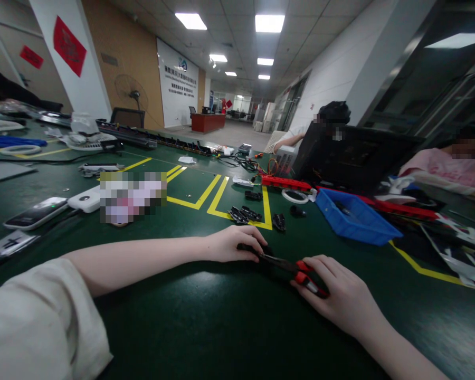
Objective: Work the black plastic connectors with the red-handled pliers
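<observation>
My left hand [231, 244] rests on the green table [206, 316] with its fingers curled over a small black part [266, 249]. My right hand [338, 293] grips the red handles of a pair of pliers [303, 275]. The dark jaws of the pliers reach left to the black part under my left fingers. Several more small black parts [245, 214] lie a little farther away, near the yellow floor-tape lines.
A blue bin [354, 216] stands to the right, with a red strip [287, 183] and a white tape ring [295, 196] behind it. Phones and a power bank [85, 199] lie at the left. Two people sit at the far right behind a black screen [352, 155].
</observation>
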`<state>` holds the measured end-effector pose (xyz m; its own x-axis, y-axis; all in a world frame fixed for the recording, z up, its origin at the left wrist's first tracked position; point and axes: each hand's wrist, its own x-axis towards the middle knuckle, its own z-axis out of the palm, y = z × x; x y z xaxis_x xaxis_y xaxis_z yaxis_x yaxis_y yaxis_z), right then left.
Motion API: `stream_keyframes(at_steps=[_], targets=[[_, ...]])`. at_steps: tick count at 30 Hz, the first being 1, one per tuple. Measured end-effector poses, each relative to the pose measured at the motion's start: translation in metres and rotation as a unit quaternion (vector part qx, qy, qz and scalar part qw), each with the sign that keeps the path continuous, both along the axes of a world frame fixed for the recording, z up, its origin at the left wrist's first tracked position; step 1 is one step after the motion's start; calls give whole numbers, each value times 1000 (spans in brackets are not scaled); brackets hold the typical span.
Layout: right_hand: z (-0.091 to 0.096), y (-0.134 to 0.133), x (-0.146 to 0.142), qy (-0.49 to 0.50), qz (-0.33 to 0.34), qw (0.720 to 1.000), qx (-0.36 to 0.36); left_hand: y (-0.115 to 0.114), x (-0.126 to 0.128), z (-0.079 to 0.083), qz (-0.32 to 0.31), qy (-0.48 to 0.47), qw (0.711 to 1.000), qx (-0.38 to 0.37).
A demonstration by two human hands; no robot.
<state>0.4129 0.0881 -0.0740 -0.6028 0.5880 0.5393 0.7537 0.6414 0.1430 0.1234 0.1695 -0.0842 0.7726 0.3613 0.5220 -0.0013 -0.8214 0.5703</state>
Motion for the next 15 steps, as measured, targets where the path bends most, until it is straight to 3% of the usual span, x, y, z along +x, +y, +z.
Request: stream_keyframes(at_steps=[6, 15], targets=[[0, 0, 0, 14, -4, 999, -33, -6, -1, 0, 24, 18, 999, 37], [0, 1, 0, 16, -10, 999, -27, -8, 0, 7, 17, -1, 1000, -4]])
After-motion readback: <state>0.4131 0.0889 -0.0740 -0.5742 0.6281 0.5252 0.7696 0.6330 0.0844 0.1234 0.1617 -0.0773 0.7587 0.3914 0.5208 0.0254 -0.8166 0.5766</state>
